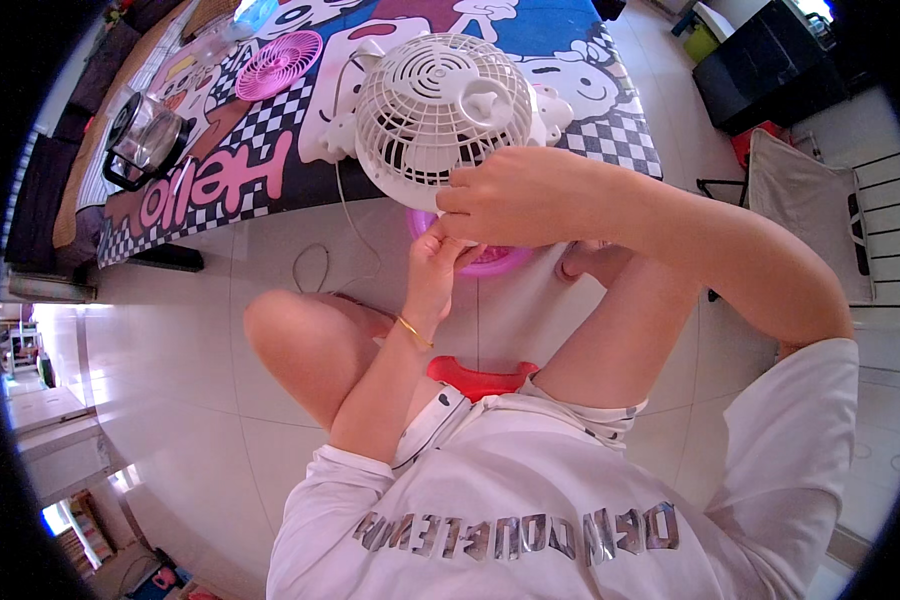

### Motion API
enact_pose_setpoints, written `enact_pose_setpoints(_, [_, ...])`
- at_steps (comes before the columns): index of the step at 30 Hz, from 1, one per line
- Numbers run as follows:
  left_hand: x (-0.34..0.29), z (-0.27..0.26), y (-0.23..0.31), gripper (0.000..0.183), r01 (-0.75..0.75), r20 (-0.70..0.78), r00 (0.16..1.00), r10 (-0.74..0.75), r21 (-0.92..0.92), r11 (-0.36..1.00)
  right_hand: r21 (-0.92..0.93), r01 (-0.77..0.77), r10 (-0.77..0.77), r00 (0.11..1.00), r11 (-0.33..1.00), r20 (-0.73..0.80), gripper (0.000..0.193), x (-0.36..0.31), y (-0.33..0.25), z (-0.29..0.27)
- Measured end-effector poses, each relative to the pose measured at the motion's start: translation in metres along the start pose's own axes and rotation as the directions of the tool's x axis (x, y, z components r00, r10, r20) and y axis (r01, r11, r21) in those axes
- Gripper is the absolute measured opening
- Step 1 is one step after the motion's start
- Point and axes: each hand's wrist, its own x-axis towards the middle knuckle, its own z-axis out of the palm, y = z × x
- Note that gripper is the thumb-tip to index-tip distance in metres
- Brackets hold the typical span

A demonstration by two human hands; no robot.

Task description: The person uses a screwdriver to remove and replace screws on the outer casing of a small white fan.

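Nearest you, the red stool (480, 378) shows between your thighs, well short of the white fan (440, 100). Your left hand (433, 268), with fingers drawn in, is just on your side of the fan, meeting the fingertips of your right hand (482, 200). Your right hand is the nearer, curled at the fan's close rim; I cannot tell whether either hand grips anything, as the fingers hide it. From both hands the fan lies straight away from you at the table's edge, its cage round with no clear long axis, dome upward. A pink basin (492, 264) shows below that rim. Beyond the fan's left side lies a pink grille (278, 65).
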Motion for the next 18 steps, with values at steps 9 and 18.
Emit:
enact_pose_setpoints(9, [-0.001, 0.003, 0.001, 0.023, 0.012, -0.081, 0.997, -0.008, 0.049, 0.999, 0.034, -0.265, 0.267, 0.962, 0.964, -0.064, 0.017, 0.009, -0.018, 0.005])
enact_pose_setpoints(18, [0.003, 0.002, -0.004, 0.028, 0.015, -0.053, 0.998, -0.014, 0.021, 1.0, 0.281, -0.705, 0.731, 0.682, 0.651, 0.016, 0.019, 0.005, -0.007, 0.008])
